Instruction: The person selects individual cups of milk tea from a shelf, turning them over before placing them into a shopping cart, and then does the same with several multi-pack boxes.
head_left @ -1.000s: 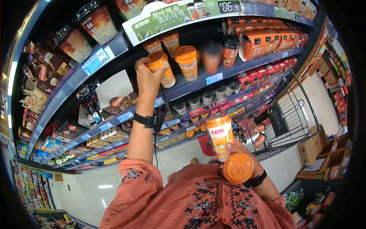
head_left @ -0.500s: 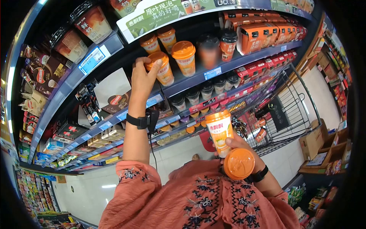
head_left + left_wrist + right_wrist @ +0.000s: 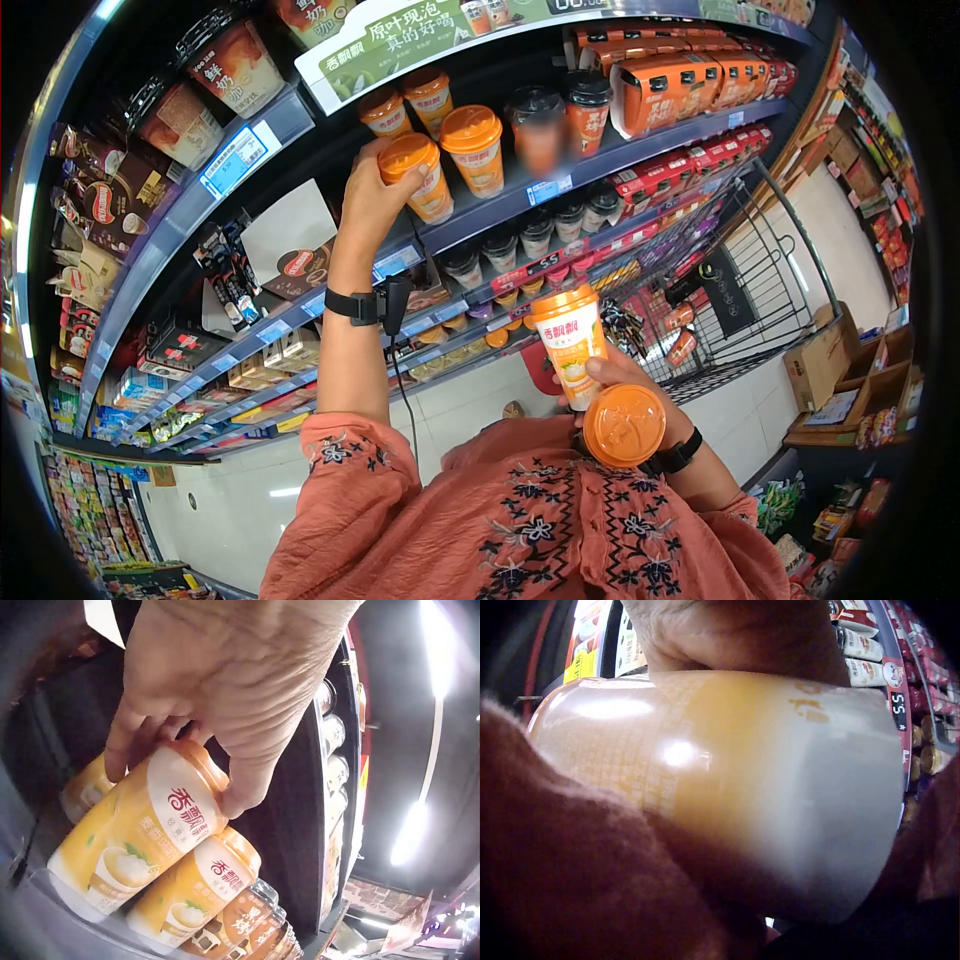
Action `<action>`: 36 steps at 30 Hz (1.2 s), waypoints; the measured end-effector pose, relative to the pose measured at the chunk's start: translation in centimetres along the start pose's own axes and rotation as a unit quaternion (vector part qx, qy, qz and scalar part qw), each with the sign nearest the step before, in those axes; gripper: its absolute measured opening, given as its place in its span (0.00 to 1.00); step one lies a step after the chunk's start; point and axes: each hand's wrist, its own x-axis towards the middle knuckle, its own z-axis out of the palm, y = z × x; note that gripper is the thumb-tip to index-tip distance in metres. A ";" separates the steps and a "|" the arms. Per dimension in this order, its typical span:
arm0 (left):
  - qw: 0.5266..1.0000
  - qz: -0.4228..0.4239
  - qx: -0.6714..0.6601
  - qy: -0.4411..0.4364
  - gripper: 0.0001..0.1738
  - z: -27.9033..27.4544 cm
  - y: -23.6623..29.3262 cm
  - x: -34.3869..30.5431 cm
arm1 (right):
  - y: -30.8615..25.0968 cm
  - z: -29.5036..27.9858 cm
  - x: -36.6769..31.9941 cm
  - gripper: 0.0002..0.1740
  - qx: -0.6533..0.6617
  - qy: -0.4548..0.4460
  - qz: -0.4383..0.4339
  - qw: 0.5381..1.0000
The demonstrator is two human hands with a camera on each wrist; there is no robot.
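Observation:
In the head view my left hand (image 3: 368,205) reaches to the shelf and grips a milk tea cup (image 3: 430,192) near its orange lid. The left wrist view shows the thumb on one side of that yellow and white cup (image 3: 131,829), fingers on the other. The cup stands at the shelf's front edge, slightly tilted in view. Close to my chest, my right hand (image 3: 628,372) holds two similar cups: one upright milk tea cup (image 3: 566,335), and another whose orange lid (image 3: 625,425) faces the head camera. A cup's side (image 3: 705,765) fills the right wrist view.
Beside the gripped cup stands another orange-lidded cup (image 3: 473,155), with two more behind. Dark-lidded cups (image 3: 587,105) and orange multipacks (image 3: 665,90) are farther right. A price-tagged shelf edge (image 3: 500,215) runs below. A wire shopping cart (image 3: 770,280) stands at the right.
My left thumb and fingers, more spread half a second ago, have come in around the cup's lid. The right hand keeps its two cups. The head view has shifted slightly.

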 end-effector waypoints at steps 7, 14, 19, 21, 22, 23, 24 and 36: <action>0.990 0.040 -0.132 0.007 0.41 -0.9 7.0 -5.2 | -0.1 -0.1 0.0 0.31 -0.001 0.007 -0.001 1.000; 0.865 0.192 -0.167 -0.433 0.52 2.2 15.9 -14.7 | 0.4 -1.9 1.2 0.30 -0.103 -0.061 -0.069 0.990; 0.850 0.213 -0.117 -0.466 0.52 3.6 17.0 -16.4 | 1.3 -2.0 1.4 0.24 0.093 -0.080 -0.011 0.992; 0.850 0.210 -0.109 -0.470 0.50 4.1 16.6 -16.9 | 3.0 -3.9 3.3 0.24 0.149 -0.090 0.009 0.985; 0.853 0.208 -0.125 -0.462 0.50 4.4 16.3 -17.1 | 3.4 -4.2 3.8 0.24 0.178 -0.095 0.020 0.979; 0.856 0.205 -0.140 -0.454 0.49 4.8 15.8 -17.2 | 3.5 -4.5 3.8 0.23 0.163 -0.090 0.019 0.982; 0.858 0.203 -0.155 -0.446 0.49 5.2 15.4 -17.3 | 3.3 -4.3 3.7 0.23 0.149 -0.085 0.017 0.985; 0.899 -0.042 -0.364 -0.241 0.45 -2.8 9.9 -6.7 | -3.6 -2.9 4.0 0.32 -0.049 -0.077 -0.196 0.976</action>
